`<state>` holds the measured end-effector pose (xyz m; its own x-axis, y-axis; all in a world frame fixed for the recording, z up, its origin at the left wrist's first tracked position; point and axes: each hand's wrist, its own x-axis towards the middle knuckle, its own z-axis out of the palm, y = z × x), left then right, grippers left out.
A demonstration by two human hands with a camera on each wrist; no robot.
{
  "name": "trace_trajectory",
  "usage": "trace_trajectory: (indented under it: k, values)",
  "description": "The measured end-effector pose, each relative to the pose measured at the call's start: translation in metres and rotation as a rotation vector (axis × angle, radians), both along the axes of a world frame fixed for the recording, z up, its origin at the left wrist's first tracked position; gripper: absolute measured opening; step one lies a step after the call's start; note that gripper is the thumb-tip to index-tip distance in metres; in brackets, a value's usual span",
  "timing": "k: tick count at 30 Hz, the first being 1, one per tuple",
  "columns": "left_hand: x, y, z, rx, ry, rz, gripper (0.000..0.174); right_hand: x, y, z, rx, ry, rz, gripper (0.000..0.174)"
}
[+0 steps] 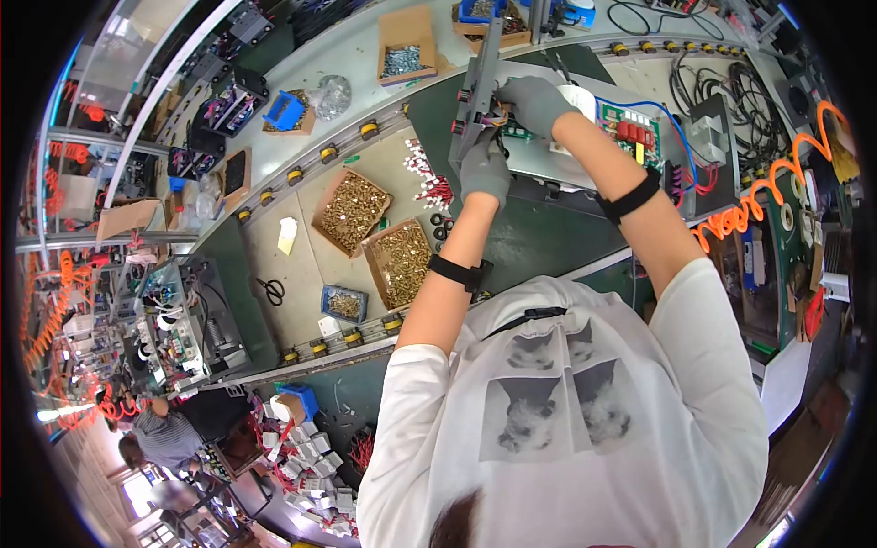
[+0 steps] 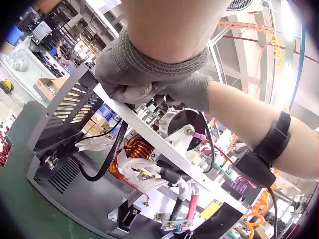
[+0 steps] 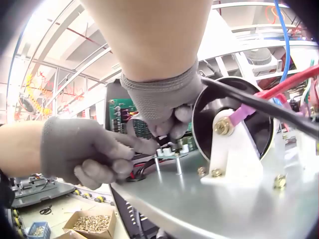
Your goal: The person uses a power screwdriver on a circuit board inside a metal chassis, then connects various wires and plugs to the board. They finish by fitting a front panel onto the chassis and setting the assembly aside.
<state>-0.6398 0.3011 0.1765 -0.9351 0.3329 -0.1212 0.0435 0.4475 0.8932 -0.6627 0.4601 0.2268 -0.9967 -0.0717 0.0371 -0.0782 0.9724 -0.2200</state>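
An opened metal power unit, its dark grey vented case (image 2: 65, 184) showing, stands on the green bench. My gloved right hand (image 1: 537, 103) reaches over its metal plate (image 3: 214, 199); the bent fingers pinch a small black plug (image 3: 162, 142) above white terminals (image 3: 169, 151) on a raised board. From the other side, my gloved left hand (image 3: 89, 152) stretches its index finger to the same plug, other fingers curled; I cannot tell whether it grips anything. Red and black wires (image 3: 138, 173) run below it. A large round capacitor (image 3: 232, 117) stands close to the right hand.
Boxes of brass hardware (image 1: 352, 212) lie left of the unit, near a blue bin (image 1: 344, 302) and black scissors (image 1: 270, 291). Red-and-white connectors (image 1: 429, 178) lie beside the case. Orange coiled hose (image 1: 731, 219) hangs at the right. A copper coil (image 2: 137, 149) sits inside the case.
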Motion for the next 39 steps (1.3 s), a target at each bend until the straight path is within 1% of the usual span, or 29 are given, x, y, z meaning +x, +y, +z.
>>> trace_trajectory:
  k: [1,3,5,7,8,9,11,12,15,17,18,20,22,24,25,27,28,29,30,31,33,36,37,38,39]
  values:
    - [0.000,0.000,0.002,0.002,-0.005,-0.009,0.045,-0.001,0.004,0.000,0.002,-0.005,-0.009,0.029]
    - [0.001,0.000,0.005,-0.049,0.052,-0.003,0.046,-0.005,0.007,0.003,0.018,-0.053,0.069,0.026]
    - [-0.003,0.000,-0.009,-0.021,0.072,-0.005,0.046,-0.005,0.007,0.009,0.039,-0.065,0.082,0.024]
    - [-0.006,-0.001,-0.017,0.047,0.137,-0.013,0.040,-0.004,0.005,0.015,0.053,-0.113,0.095,0.023]
    - [-0.008,-0.001,-0.021,0.062,0.095,-0.011,0.044,-0.004,0.005,0.013,0.032,-0.085,0.089,0.023]
    - [-0.005,-0.001,-0.010,0.029,0.078,-0.006,0.045,-0.004,0.005,0.011,0.029,-0.087,0.075,0.023]
    - [-0.005,-0.002,-0.007,0.058,0.048,-0.023,0.045,-0.005,0.007,0.009,-0.041,-0.084,0.089,0.022]
    - [-0.006,-0.002,-0.010,0.056,0.046,-0.033,0.045,-0.006,0.007,0.008,-0.025,-0.088,0.097,0.022]
    - [-0.009,-0.001,-0.017,0.114,-0.020,-0.019,0.042,-0.006,0.007,0.008,-0.048,-0.057,0.127,0.023]
    - [-0.008,0.000,-0.017,0.160,-0.132,0.055,0.038,-0.003,0.007,0.011,-0.075,-0.076,0.114,0.024]
    - [-0.009,0.000,-0.019,0.172,-0.069,0.001,0.039,-0.002,0.007,0.012,-0.070,-0.056,0.130,0.024]
    - [-0.010,-0.001,-0.024,0.178,-0.082,0.006,0.039,-0.001,0.005,0.015,-0.068,-0.035,0.146,0.024]
    - [-0.007,-0.001,-0.018,0.182,-0.094,0.010,0.038,-0.001,0.002,0.021,0.015,-0.134,0.149,0.023]
    - [-0.004,-0.001,-0.011,0.166,-0.153,0.064,0.030,0.000,0.001,0.025,0.045,-0.134,0.149,0.023]
    - [-0.003,-0.001,-0.009,0.163,-0.153,0.063,0.030,0.002,0.000,0.026,0.079,-0.136,0.151,0.023]
    - [-0.001,-0.001,-0.007,0.174,-0.135,0.062,0.028,0.004,-0.004,0.028,0.093,-0.135,0.132,0.022]
    - [-0.005,-0.002,-0.016,0.170,-0.134,0.057,0.028,0.005,-0.006,0.029,0.111,-0.133,0.113,0.021]
    - [-0.011,-0.003,-0.029,0.177,-0.101,0.021,0.031,0.007,-0.007,0.031,0.107,-0.132,0.108,0.021]
    - [-0.012,-0.001,-0.025,0.186,-0.066,-0.014,0.037,0.008,-0.008,0.032,0.103,-0.143,0.088,0.021]
    - [-0.011,-0.001,-0.022,0.183,-0.066,-0.017,0.037,0.008,-0.009,0.033,0.099,-0.154,0.070,0.021]
    - [-0.004,-0.002,-0.011,0.172,-0.191,0.023,0.037,0.006,-0.011,0.030,0.110,-0.130,0.043,0.021]
    - [-0.003,-0.003,-0.006,0.159,-0.202,-0.004,0.037,0.005,-0.014,0.029,0.134,-0.129,0.021,0.021]
    - [-0.004,-0.003,-0.014,0.158,-0.201,-0.002,0.037,0.006,-0.015,0.031,0.149,-0.145,0.024,0.021]
    - [-0.007,-0.003,-0.026,0.202,-0.146,0.010,0.037,0.005,-0.016,0.031,0.151,-0.139,0.027,0.021]
    - [-0.006,-0.002,-0.025,0.243,-0.090,0.021,0.036,0.005,-0.018,0.029,0.139,-0.126,-0.002,0.022]
